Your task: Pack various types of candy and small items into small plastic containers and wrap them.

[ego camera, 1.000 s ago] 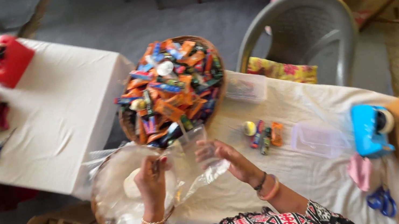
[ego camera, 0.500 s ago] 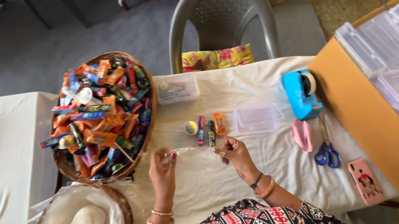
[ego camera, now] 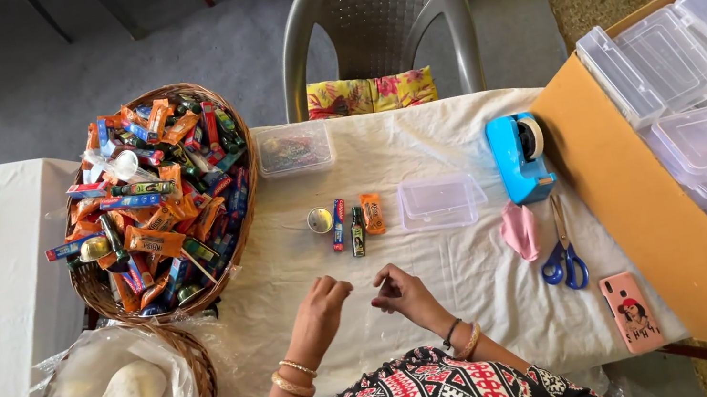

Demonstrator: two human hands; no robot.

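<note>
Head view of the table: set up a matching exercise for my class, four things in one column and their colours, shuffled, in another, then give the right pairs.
Things:
1. tape dispenser
2. scissors, by the handles
3. cloth beside the scissors
4. chair behind the table

Colours:
A. pink
B. grey
C. light blue
D. dark blue

Pairs: 1-C, 2-D, 3-A, 4-B.
</note>
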